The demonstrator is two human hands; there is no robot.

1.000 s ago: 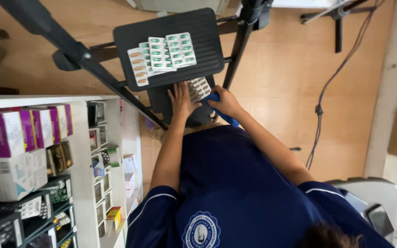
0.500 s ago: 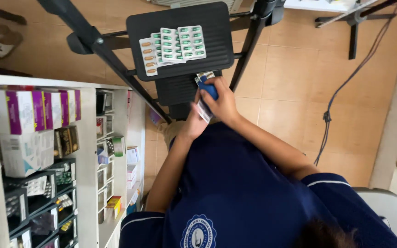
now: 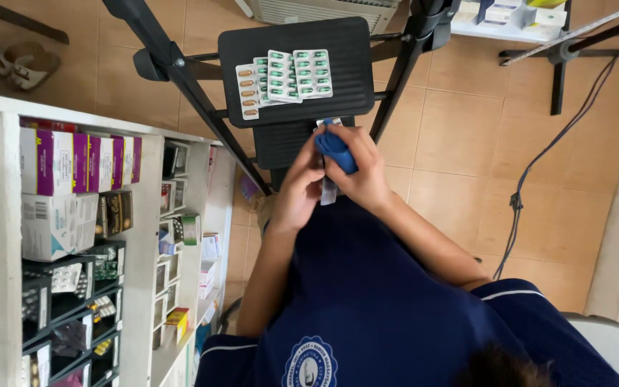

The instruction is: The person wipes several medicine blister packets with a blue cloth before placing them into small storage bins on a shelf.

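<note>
My right hand (image 3: 367, 175) is closed around a blue-handled tool (image 3: 337, 149) that looks like scissors. My left hand (image 3: 299, 190) pinches a narrow silvery blister strip (image 3: 329, 190) right against it. Both hands meet close to my dark blue shirt, just below a black tray (image 3: 345, 43). On that tray lie three blister packs side by side: one with orange capsules (image 3: 247, 92) and two with green capsules (image 3: 284, 75). A second, lower black tray (image 3: 281, 143) sits behind my hands, partly hidden.
Black tripod legs (image 3: 188, 86) cross beside the trays. A white shelf unit (image 3: 145, 215) on the left holds purple and white medicine boxes (image 3: 73, 163) and small packets. A black cable (image 3: 521, 193) trails over the tiled floor. Sandals (image 3: 26, 61) lie at top left.
My left hand lifted a blister strip off the lower tray and drew it back toward my body. My right hand brought the blue-handled tool up to meet it.
</note>
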